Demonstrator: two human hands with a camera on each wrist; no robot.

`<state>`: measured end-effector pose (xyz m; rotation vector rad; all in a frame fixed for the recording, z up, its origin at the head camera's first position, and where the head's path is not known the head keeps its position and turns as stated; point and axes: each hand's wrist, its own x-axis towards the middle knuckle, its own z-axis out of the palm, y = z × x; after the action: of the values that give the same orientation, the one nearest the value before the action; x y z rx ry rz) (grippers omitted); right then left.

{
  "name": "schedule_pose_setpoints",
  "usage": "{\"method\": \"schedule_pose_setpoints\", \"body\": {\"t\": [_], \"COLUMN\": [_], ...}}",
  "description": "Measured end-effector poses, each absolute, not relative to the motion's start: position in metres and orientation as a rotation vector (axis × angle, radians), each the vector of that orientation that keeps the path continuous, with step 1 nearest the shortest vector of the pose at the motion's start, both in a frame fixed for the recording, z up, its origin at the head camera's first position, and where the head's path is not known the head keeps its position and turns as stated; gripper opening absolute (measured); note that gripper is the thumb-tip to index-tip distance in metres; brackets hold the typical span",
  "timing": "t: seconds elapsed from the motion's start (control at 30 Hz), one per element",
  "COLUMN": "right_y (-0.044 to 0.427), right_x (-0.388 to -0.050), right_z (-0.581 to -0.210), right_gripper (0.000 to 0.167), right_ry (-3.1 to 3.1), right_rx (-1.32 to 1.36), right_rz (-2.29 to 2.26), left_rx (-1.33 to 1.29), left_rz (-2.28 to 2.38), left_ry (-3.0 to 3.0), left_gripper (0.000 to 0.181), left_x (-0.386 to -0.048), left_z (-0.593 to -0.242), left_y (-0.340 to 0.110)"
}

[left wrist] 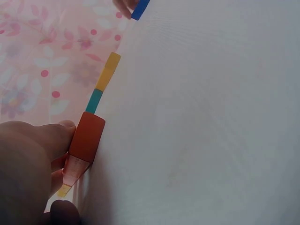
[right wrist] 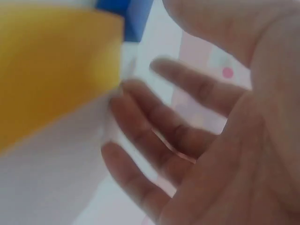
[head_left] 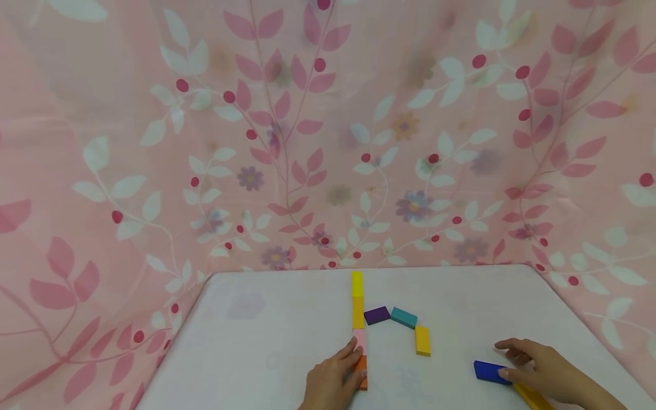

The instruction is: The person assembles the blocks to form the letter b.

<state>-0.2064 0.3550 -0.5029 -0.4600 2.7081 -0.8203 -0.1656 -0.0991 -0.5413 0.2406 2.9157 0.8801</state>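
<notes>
In the head view, my left hand [head_left: 332, 380] rests over the near end of a straight row of blocks. Its fingers and thumb lie over the orange block [head_left: 363, 364] and the edge of the pink block [head_left: 360, 337]. The left wrist view shows the thumb against the orange block [left wrist: 87, 137]. My right hand [head_left: 543, 370] hovers with loosely spread fingers beside a blue block [head_left: 489, 372] and a yellow block [head_left: 530, 397]. In the right wrist view, nothing lies between the fingers, and the yellow block [right wrist: 56, 70] and blue block [right wrist: 135, 21] sit nearby.
Two more yellow blocks, the upper one [head_left: 357, 283] brighter, continue the row toward the back. Curving right from it are a purple block [head_left: 377, 315], a teal block [head_left: 404, 318] and a yellow block [head_left: 422, 341]. A pink floral curtain [head_left: 307, 142] hangs behind the white table [head_left: 241, 341].
</notes>
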Motion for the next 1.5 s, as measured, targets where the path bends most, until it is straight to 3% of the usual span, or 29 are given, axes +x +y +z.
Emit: {"method": "schedule_pose_setpoints", "body": {"t": [0.33, 0.57, 0.8, 1.03, 1.5], "right_y": [0.372, 0.36, 0.351, 0.336, 0.303], "right_x": [-0.191, -0.187, -0.187, -0.188, -0.191], "right_z": [-0.519, -0.519, -0.519, -0.518, -0.515], "right_gripper": [0.04, 0.045, 0.036, 0.041, 0.036], "right_ry": [2.59, 2.608, 2.672, 2.627, 2.512], "right_rx": [-0.525, -0.397, -0.507, -0.425, -0.478], "right_rz": [-0.917, -0.929, -0.887, -0.934, -0.968], "left_rx": [0.268, 0.269, 0.28, 0.289, 0.256], "left_rz": [0.873, 0.872, 0.872, 0.864, 0.909], "left_ry": [2.952, 2.952, 2.966, 2.979, 2.917], "left_gripper": [0.054, 0.055, 0.055, 0.054, 0.055], "left_x": [-0.164, -0.165, -0.164, -0.162, -0.165], "left_z": [-0.544, -0.543, -0.543, -0.544, -0.542], "left_y": [-0.1, -0.1, -0.1, -0.101, -0.1]}}
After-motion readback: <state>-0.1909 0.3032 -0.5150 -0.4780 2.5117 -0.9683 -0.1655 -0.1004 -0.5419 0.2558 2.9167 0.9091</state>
